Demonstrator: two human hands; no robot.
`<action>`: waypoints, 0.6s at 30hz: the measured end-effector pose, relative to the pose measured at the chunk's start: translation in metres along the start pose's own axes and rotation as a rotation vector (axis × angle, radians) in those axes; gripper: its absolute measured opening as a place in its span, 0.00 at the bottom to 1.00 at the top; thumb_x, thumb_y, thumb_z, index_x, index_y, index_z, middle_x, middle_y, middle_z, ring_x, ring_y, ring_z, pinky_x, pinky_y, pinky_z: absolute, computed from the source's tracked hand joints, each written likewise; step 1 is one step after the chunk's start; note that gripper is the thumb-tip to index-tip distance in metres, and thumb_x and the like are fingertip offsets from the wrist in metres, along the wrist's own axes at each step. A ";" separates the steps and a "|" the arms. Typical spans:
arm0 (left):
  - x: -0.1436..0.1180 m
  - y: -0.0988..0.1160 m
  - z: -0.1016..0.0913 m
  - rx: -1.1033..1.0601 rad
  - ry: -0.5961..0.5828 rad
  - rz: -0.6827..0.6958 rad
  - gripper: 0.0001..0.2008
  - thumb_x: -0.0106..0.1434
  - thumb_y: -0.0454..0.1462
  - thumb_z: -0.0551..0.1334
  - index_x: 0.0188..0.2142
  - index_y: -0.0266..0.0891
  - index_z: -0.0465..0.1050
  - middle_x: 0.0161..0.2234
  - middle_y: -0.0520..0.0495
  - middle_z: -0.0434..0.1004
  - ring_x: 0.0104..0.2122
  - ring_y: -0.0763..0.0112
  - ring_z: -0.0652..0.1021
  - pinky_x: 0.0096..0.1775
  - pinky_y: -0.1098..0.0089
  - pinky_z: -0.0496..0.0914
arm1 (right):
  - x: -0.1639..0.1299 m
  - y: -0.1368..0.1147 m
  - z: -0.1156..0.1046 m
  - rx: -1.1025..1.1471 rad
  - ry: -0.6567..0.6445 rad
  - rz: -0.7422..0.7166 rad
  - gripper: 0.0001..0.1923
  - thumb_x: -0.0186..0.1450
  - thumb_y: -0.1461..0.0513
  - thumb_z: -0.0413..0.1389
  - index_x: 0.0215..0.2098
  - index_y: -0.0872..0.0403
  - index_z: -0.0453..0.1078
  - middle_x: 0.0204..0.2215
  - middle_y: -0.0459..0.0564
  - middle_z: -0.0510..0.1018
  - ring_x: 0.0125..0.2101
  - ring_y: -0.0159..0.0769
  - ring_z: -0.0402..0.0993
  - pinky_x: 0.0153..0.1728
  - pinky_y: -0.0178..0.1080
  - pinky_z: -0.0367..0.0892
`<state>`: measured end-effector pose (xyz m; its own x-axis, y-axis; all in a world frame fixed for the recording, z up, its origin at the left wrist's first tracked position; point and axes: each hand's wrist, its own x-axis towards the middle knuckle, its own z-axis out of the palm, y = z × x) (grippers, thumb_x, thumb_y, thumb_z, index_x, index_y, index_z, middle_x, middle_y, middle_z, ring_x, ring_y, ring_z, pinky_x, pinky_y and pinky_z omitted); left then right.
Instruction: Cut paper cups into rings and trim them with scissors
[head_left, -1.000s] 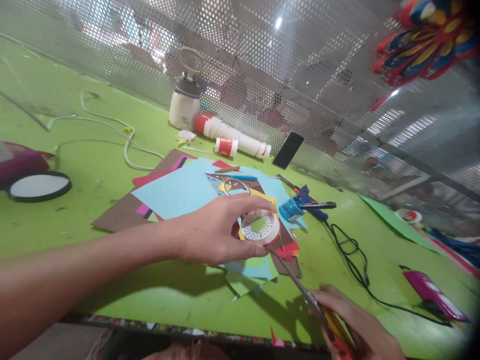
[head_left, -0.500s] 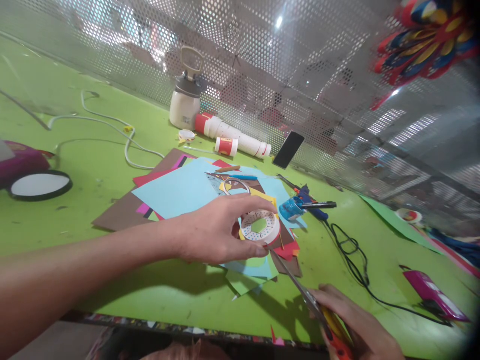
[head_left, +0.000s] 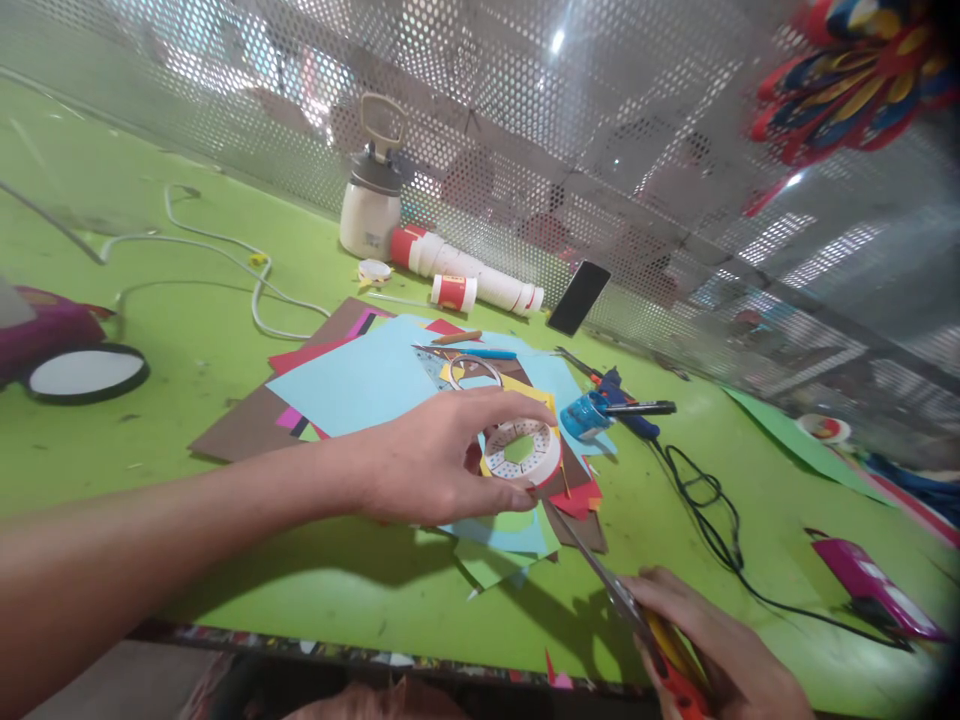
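My left hand (head_left: 442, 455) grips a white paper ring (head_left: 541, 462) with a red edge, thumb below and fingers above. Its inner flaps carry small dots, and green shows through the opening. In my right hand (head_left: 712, 640) is a pair of scissors (head_left: 619, 600) with yellow and orange handles. The blades look closed and point up-left, their tips just below the ring and apart from it. Under my left hand lies a stack of coloured paper, with a light blue sheet (head_left: 352, 375) on top.
A blue pot (head_left: 585, 415) holding a black marker (head_left: 641, 408) stands right of the paper, before a glue gun (head_left: 611, 385) with a black cord. Behind are a white sprayer (head_left: 370, 210), stacked paper cups (head_left: 472, 272) and a phone (head_left: 579, 298). A purple tool (head_left: 874, 590) lies far right.
The scissor tips have drawn slightly down and away from the ring's lower edge. My left hand keeps its hold on the ring, and the view has shifted a little.
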<state>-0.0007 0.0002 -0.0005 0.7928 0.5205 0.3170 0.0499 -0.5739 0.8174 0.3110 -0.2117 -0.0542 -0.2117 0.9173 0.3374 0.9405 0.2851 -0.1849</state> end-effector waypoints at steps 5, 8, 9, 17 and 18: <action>0.000 0.002 -0.001 -0.044 -0.003 -0.033 0.25 0.59 0.41 0.68 0.56 0.37 0.71 0.53 0.43 0.76 0.48 0.61 0.77 0.47 0.64 0.72 | 0.004 -0.002 0.001 0.000 0.038 -0.028 0.24 0.57 0.64 0.58 0.51 0.47 0.78 0.46 0.50 0.84 0.45 0.44 0.83 0.45 0.33 0.77; -0.001 0.002 0.000 -0.105 -0.005 -0.057 0.25 0.59 0.41 0.68 0.56 0.38 0.71 0.53 0.43 0.76 0.47 0.62 0.78 0.46 0.64 0.73 | 0.006 -0.005 0.001 -0.014 0.041 -0.028 0.24 0.57 0.65 0.57 0.51 0.48 0.78 0.46 0.51 0.84 0.44 0.44 0.83 0.45 0.34 0.77; -0.001 0.001 0.001 -0.125 -0.006 -0.066 0.25 0.59 0.41 0.68 0.55 0.39 0.71 0.53 0.44 0.76 0.47 0.62 0.78 0.46 0.64 0.73 | 0.006 -0.006 0.000 -0.014 0.039 -0.030 0.25 0.57 0.66 0.57 0.52 0.48 0.78 0.45 0.51 0.84 0.44 0.44 0.83 0.45 0.34 0.78; 0.000 -0.002 0.002 -0.181 -0.027 -0.140 0.28 0.57 0.44 0.69 0.56 0.39 0.71 0.48 0.44 0.76 0.42 0.61 0.78 0.44 0.61 0.73 | 0.014 -0.011 -0.009 -0.025 0.017 -0.064 0.25 0.55 0.66 0.60 0.51 0.46 0.78 0.44 0.48 0.85 0.41 0.43 0.85 0.43 0.33 0.78; 0.000 -0.002 0.002 -0.184 -0.036 -0.148 0.28 0.58 0.44 0.69 0.56 0.40 0.70 0.47 0.44 0.76 0.41 0.61 0.78 0.43 0.62 0.73 | 0.014 -0.011 -0.009 -0.034 0.021 -0.065 0.25 0.55 0.66 0.60 0.50 0.46 0.78 0.44 0.48 0.85 0.41 0.43 0.85 0.42 0.32 0.78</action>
<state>0.0007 0.0002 -0.0034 0.8065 0.5654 0.1728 0.0579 -0.3665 0.9286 0.2998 -0.2042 -0.0389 -0.2673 0.8912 0.3666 0.9334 0.3339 -0.1312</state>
